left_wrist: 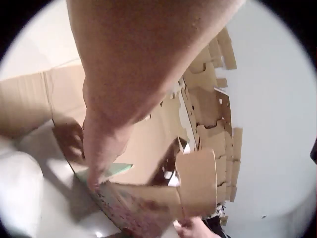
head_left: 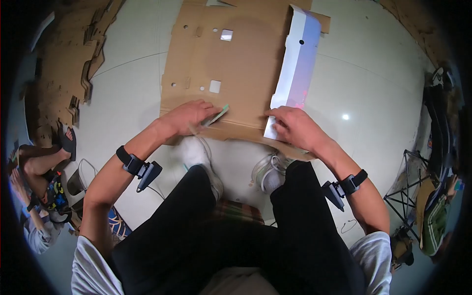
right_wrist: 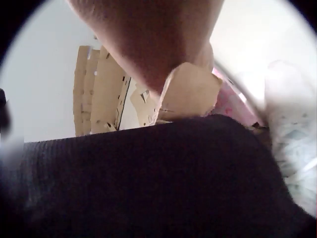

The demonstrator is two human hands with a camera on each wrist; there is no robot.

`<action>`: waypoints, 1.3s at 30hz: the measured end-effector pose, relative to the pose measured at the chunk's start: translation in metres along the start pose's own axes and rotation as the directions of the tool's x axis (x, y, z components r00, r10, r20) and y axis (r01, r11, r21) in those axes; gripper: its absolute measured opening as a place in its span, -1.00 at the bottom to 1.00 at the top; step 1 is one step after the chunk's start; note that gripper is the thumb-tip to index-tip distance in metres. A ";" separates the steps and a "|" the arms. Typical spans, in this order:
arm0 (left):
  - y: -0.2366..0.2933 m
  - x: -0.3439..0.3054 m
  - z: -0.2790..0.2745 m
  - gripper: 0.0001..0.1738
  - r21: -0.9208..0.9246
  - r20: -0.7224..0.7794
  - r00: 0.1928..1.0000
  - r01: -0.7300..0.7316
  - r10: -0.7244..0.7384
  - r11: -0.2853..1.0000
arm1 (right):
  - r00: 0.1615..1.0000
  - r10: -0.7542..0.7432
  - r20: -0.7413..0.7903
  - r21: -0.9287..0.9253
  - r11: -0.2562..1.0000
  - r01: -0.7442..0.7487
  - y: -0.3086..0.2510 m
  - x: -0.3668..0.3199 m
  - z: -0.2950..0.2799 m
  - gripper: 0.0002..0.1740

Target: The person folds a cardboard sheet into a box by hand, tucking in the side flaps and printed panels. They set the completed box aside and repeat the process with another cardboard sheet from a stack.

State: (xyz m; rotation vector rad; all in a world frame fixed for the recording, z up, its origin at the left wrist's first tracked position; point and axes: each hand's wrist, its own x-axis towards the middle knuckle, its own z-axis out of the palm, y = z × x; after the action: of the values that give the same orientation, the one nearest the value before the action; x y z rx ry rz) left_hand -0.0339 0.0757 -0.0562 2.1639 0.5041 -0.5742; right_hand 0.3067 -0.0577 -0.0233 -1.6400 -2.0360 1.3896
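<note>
A large flattened cardboard box [head_left: 246, 64] lies on the floor in front of the feet, brown inside, with several punched holes. Along its right side a printed side flap [head_left: 300, 69] in white, blue and pink is folded up. At the near edge, my left hand [head_left: 189, 117] pinches a thin flat piece with a pale green edge [head_left: 220, 114]; that green piece [left_wrist: 119, 170] juts out past the fingers in the left wrist view. My right hand [head_left: 298, 129] grips the near end of the printed flap with bent fingers. In the right wrist view the forearm and a cardboard tab [right_wrist: 190, 91] hide this hand's fingers.
Shoes [head_left: 196, 155] stand right at the box's near edge. Stacked cut cardboard [head_left: 64, 54] lies at the far left, where another person's leg [head_left: 44, 160] shows. A black folding frame [head_left: 410, 182] stands at the right. Dark trousers [right_wrist: 148, 183] fill the lower right wrist view.
</note>
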 end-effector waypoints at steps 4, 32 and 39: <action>-0.019 -0.022 -0.020 -0.33 0.065 -0.179 0.978 0.118 -0.105 0.991 | 1.000 0.005 -0.009 -0.083 0.996 -0.006 0.020 -0.015 0.000 -0.57; -0.016 -0.031 -0.037 -0.24 -0.351 -0.540 0.758 0.193 -0.366 0.916 | 0.940 0.339 0.045 0.399 0.856 -0.328 0.006 0.000 -0.014 -0.70; 0.054 -0.010 -0.076 -0.59 -0.237 -0.284 0.958 -0.029 -0.040 0.971 | 0.957 0.287 0.041 0.387 0.879 -0.280 0.014 0.001 -0.012 -0.69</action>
State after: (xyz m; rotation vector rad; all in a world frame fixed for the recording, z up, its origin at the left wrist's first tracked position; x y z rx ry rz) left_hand 0.0037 0.1031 0.0249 2.0211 0.6988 -0.1872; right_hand 0.3235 -0.0513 -0.0269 -1.7991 -1.4191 1.7306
